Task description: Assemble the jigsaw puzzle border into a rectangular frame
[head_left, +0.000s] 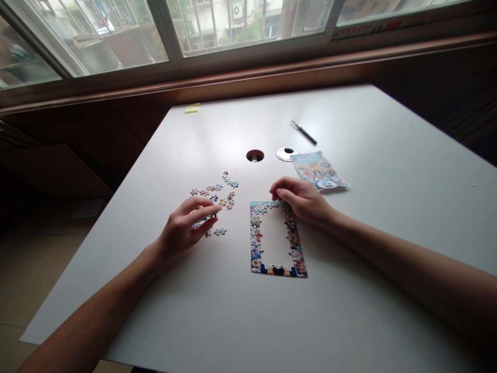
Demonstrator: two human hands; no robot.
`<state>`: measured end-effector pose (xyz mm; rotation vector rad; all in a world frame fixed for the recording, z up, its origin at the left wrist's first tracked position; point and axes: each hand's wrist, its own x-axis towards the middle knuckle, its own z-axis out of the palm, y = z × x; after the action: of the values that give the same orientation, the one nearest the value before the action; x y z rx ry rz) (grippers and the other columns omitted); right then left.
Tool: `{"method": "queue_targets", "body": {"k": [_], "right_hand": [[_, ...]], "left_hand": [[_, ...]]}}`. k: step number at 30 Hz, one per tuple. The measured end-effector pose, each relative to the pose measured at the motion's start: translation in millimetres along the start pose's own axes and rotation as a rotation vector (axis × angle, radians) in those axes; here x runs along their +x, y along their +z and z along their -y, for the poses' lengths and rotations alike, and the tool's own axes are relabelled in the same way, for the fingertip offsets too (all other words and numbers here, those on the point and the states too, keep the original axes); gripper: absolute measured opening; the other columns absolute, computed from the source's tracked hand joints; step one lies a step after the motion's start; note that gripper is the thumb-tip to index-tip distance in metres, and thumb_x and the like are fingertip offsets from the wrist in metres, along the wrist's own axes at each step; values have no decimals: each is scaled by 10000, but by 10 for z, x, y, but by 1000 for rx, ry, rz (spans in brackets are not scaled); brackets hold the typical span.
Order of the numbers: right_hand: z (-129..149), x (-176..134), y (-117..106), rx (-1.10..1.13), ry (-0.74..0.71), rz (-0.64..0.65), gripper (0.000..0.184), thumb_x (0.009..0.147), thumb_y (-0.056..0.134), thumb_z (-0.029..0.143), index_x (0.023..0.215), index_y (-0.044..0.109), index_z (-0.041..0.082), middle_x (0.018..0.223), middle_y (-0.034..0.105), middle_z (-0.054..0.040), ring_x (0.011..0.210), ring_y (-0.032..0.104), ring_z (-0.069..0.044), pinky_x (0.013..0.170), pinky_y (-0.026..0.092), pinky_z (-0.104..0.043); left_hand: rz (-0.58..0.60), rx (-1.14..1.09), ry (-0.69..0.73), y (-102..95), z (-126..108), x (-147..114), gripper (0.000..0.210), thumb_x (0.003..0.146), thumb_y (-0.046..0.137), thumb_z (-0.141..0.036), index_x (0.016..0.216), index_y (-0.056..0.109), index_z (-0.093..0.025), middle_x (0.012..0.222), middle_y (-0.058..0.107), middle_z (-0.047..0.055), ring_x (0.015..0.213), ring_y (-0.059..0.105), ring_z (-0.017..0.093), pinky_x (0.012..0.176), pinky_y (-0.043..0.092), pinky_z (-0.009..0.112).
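Observation:
A jigsaw border (256, 248) lies on the white table, its edge pieces joined around a bare middle. At its top edge, my right hand (305, 199) is closed, thumb against curled fingers; whatever they may hold is hidden. My left hand (190, 223) hovers over the loose puzzle pieces (227, 201), pinching a small dark puzzle piece (215, 214) between thumb and fingers. Some of the loose pieces are covered by that hand. Behind my right hand lies a colourful picture sheet (316, 168) with a cartoon design.
The white table (217, 305) has a round cable hole (255, 156), with its metal cover (286, 154) lying to the right. A black pen (304, 132) rests farther back. A yellow sticky note (192, 108) is at the far left edge, below a window (252, 26).

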<state>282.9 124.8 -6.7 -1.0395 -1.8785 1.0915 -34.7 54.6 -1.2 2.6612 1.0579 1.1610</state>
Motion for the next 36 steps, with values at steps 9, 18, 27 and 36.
{"method": "queue_targets", "body": {"k": [9,18,27,36], "right_hand": [[6,0,3,-7,0,-2,154,913,528,267,913,669,203,819,692,-27,790,630,-172,774,474,-354],[2,-1,-2,-3,-6,1,152,915,525,258,906,667,205,814,685,-24,787,626,-171,776,477,-356],[-2,-1,5,-4,-5,0,152,919,529,268,903,668,210,814,688,-26,789,628,-174,778,479,-360],[8,1,-5,-13,-3,-3,151,912,530,263,906,670,209,818,695,-26,794,634,-177,785,482,-363]], "left_hand": [[8,-48,-1,13,8,-7,264,946,637,-102,1157,712,-242,1108,705,77,1012,689,175,790,607,300],[-3,-49,-58,13,-7,-20,246,929,669,-102,1142,715,-217,1100,717,73,1016,695,171,837,612,298],[11,-78,-57,15,-3,-38,257,957,624,-104,1155,724,-233,1137,726,78,1042,703,172,823,634,293],[-1,-18,-30,29,12,-23,275,934,647,-94,1170,710,-222,1155,707,85,1068,691,183,897,617,331]]}}
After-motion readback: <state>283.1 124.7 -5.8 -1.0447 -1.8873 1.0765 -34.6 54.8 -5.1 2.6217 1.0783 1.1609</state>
